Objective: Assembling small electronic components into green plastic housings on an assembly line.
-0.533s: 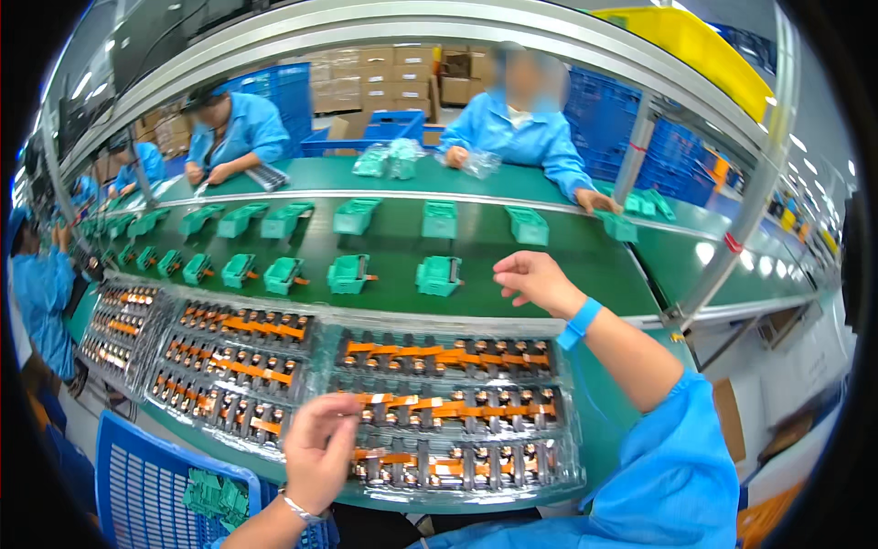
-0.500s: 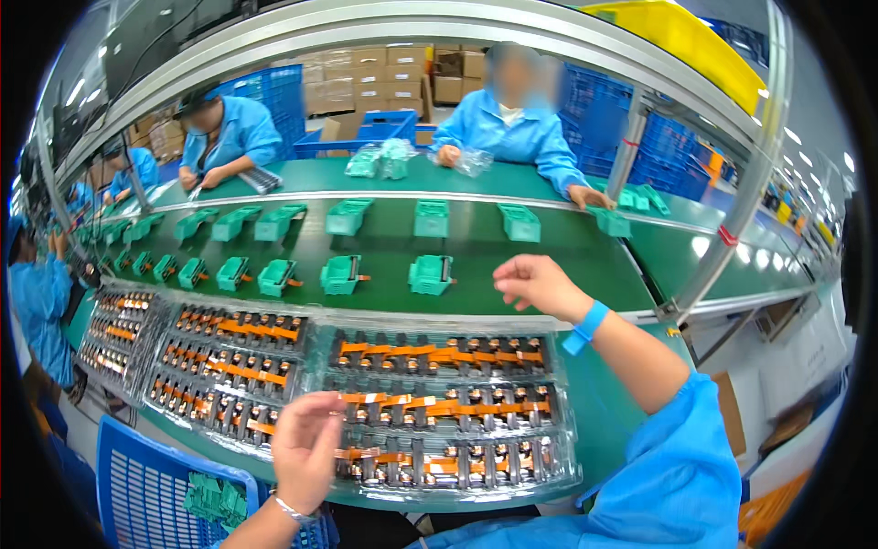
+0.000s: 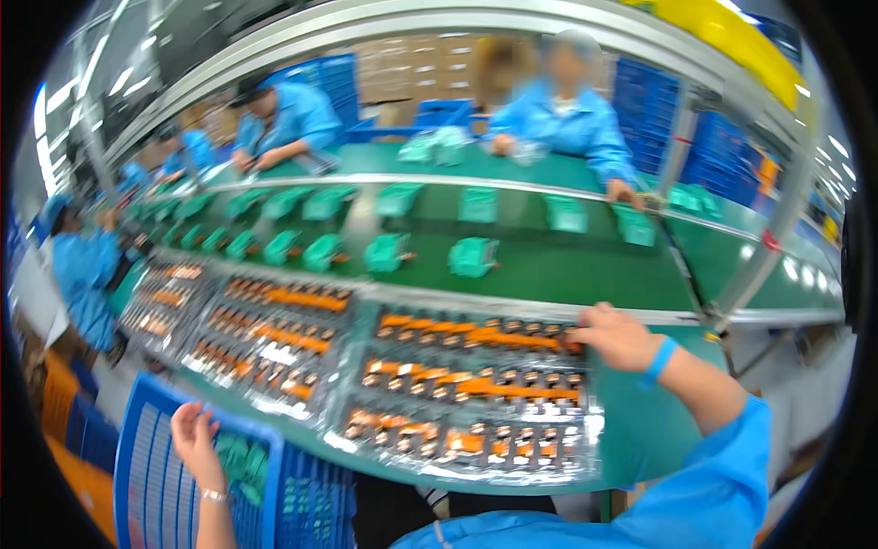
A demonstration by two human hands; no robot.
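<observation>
- Reaching with the right hand to the upper right corner of the nearest clear, shallow plastic tray, fingertips bent down at the end of the top row, on a small black-and-copper part with a flat orange strip; apparently touching, but cannot tell whether gripping, because of blur and covering fingers.
- Holding nothing visible in the left hand, fingers loosely bent and apart, over a blue lattice-walled plastic crate with loose green plastic pieces inside.
- Could drag or unseat neighbouring parts by catching one of the closely packed, partly overlapping orange strips; likeliest cause, a sideways or hurried lift.
- Could crease a strip by pinching there instead of on the dark body.
- Could slide the light-looking tray by pushing at one corner with no second hand on it; risky with its lower side close to the front edge of the green tabletop.
- In the way beyond the tray: a long silver metal rail, then a dark green belt with a near row of boxy green plastic housings and a far row behind. Could tip one with a low forearm.
- To the right: an upright silver post. Across the belt: a co-worker's hand beside a green piece.
</observation>
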